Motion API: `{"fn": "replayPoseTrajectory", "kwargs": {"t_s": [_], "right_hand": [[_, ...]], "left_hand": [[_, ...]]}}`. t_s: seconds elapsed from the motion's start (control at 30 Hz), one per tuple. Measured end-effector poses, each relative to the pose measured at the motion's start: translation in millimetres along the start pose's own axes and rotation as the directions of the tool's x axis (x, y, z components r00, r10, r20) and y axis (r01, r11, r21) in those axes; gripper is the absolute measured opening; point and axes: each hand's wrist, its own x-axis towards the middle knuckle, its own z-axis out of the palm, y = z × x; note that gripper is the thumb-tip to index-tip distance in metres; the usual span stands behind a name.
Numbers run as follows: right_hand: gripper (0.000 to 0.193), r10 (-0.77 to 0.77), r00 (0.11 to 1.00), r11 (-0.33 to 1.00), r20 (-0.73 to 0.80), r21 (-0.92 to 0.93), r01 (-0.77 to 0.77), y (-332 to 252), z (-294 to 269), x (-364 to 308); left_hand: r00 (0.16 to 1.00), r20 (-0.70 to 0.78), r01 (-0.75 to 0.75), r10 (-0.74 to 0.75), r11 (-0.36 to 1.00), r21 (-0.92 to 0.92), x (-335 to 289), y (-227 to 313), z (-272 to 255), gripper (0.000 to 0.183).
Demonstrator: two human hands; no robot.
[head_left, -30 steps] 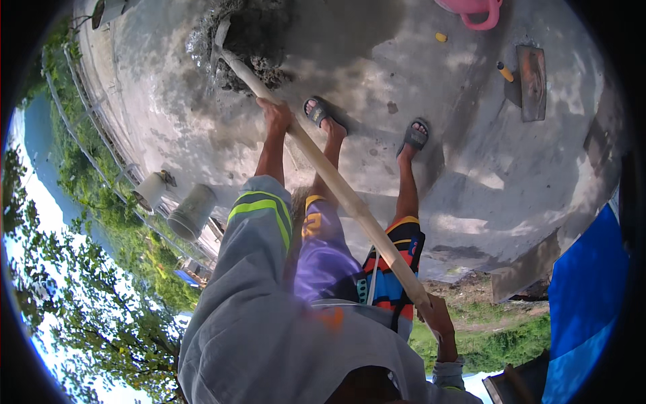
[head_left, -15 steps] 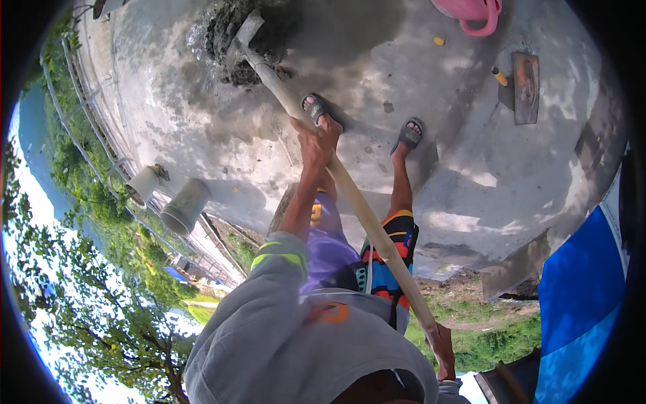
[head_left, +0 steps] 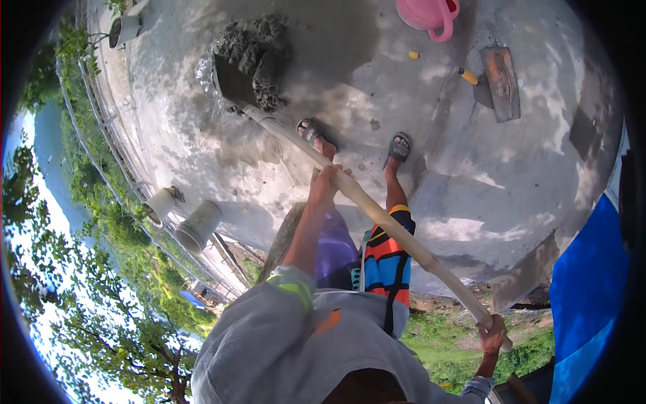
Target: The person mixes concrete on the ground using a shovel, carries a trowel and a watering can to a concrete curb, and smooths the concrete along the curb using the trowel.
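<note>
So, working left to right with the wet cement pile [head_left: 259, 60] as the landmark: well off to its left and nearer the person, two pale buckets [head_left: 185, 219] sit at the slab's edge, greenery past them. The shovel blade [head_left: 234, 82] is dug right into the near-left side of the pile, and the long pale shovel handle [head_left: 377, 212] runs from there back toward the person, down and to the right. The left hand [head_left: 326, 183] is wrapped closed around the handle partway up, just past the sandalled feet. The right hand [head_left: 493, 335] is curled shut on the far butt end, well away from the pile. Right of the pile there's a pink watering can [head_left: 431, 13], then a trowel [head_left: 494, 81] lying flat on the concrete slab [head_left: 471, 188].

Handling-wise, I'd guess a loaded blade is heavy and front-weighted; wet mix is sloppy and slides off if tilted. The handle looks stiff and smooth, maybe slippery. Sliding the lower hand closer to the blade should give better leverage.
</note>
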Motion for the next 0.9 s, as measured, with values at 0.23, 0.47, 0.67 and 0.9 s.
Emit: {"fn": "replayPoseTrajectory", "kwargs": {"t_s": [0.23, 0.47, 0.67, 0.9], "right_hand": [[0.037, -0.164, 0.986, 0.979, -0.041, -0.133, 0.157, -1, -94, 69], [0.027, 0.194, 0.938, 0.851, -0.286, -0.427, -0.306, 82, -216, 6], [0.041, 0.099, 0.943, 0.828, -0.318, -0.499, -0.256, 46, -334, 13], [0.044, -0.175, 0.902, 0.716, -0.396, -0.680, -0.159, -128, -398, 194]], "left_hand": [[0.994, -0.027, 0.078, -0.106, 0.861, -0.503, 82, -14, 57, 0.022], [0.896, 0.234, 0.443, -0.378, 0.710, -0.548, 78, -111, 267, 0.020], [0.843, 0.383, 0.536, -0.377, 0.634, -0.557, 132, -77, 346, 0.020], [0.957, 0.247, 0.287, -0.149, 0.595, -0.751, 278, 97, 268, 0.013]]}}
